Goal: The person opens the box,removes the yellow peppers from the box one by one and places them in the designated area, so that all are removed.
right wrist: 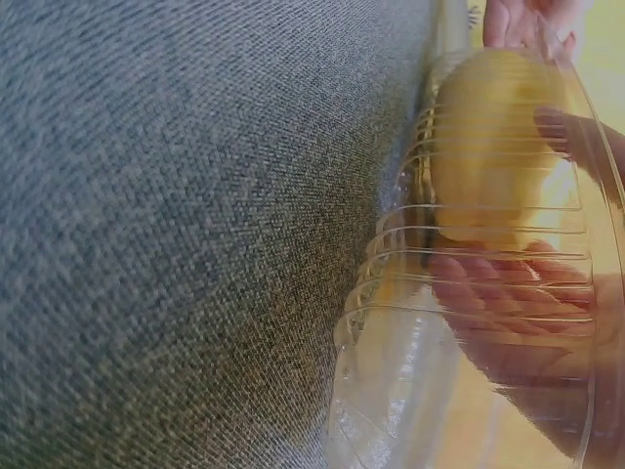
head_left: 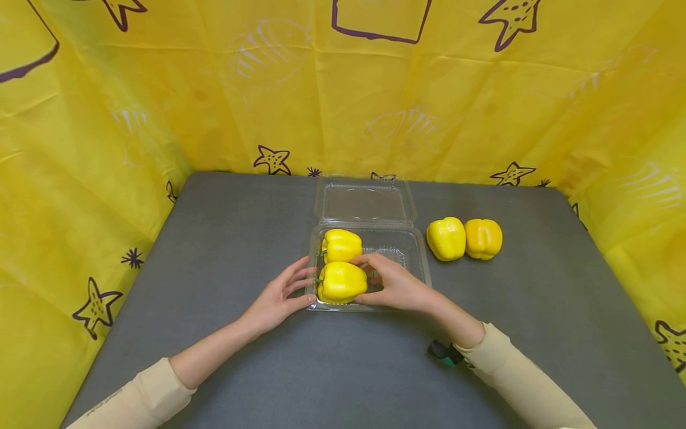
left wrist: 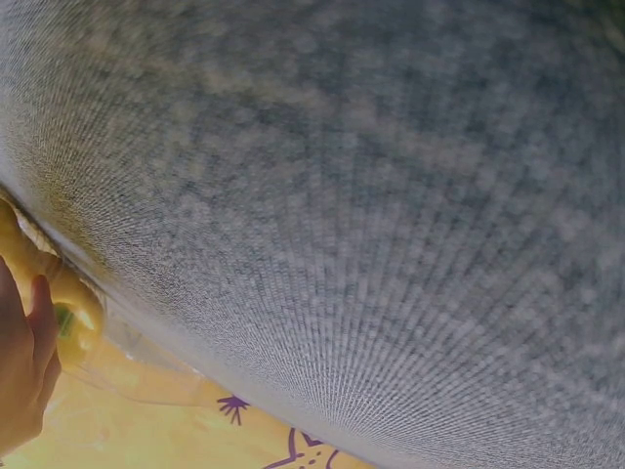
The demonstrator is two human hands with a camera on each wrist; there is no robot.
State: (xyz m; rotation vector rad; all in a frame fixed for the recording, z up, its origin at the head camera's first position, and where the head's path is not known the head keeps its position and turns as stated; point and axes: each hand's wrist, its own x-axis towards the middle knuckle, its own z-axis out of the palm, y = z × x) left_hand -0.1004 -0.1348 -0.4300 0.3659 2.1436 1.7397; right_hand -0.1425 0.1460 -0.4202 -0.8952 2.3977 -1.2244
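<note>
A clear plastic clamshell container (head_left: 423,253) lies with its lid folded back, away from the person. Two yellow bell peppers sit in its left half, stems to the left: a far pepper (head_left: 342,244) and a near pepper (head_left: 341,282). My right hand (head_left: 399,285) holds the near pepper at its right end, thumb on the near side and fingers on the far side. Through the clear wall in the right wrist view, the same pepper (right wrist: 488,166) shows between thumb and fingers. My left hand (head_left: 278,298) rests its extended fingers and thumb against the container's left side.
Two more yellow bell peppers, a paler one (head_left: 446,239) and a deeper-coloured one (head_left: 484,239), stand side by side right of the container on the grey table (head_left: 241,226). A dark strap-like object (head_left: 443,353) shows beside the right sleeve. A yellow patterned cloth (head_left: 343,107) surrounds the table.
</note>
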